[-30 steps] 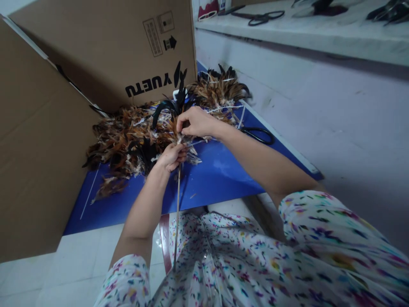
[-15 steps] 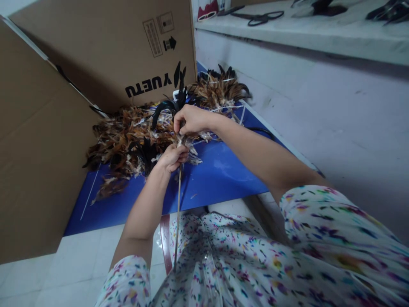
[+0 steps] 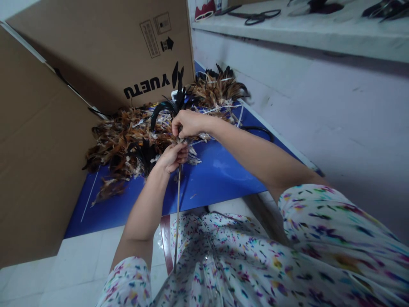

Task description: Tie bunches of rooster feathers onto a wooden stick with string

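My left hand [image 3: 171, 157] is closed around the upper end of a thin wooden stick [image 3: 177, 213] that runs down to my lap. Just above it, my right hand [image 3: 186, 123] pinches small feathers against the stick's top. Behind both hands lies a heap of brown, black and white feathers [image 3: 128, 140] on a blue mat [image 3: 217, 175]. A second feather bunch [image 3: 219, 87] lies farther back.
Large cardboard boxes [image 3: 105, 47] stand at the left and behind the mat. Black scissors [image 3: 260, 131] lie on the mat's right side, partly hidden by my forearm. A white ledge [image 3: 303, 30] at the top right carries more scissors [image 3: 255, 17]. White floor tiles [image 3: 86, 260] lie below.
My right hand has slid slightly left and down toward my left hand, closing tighter on the feathers at the stick's top. My left hand has hardly moved.
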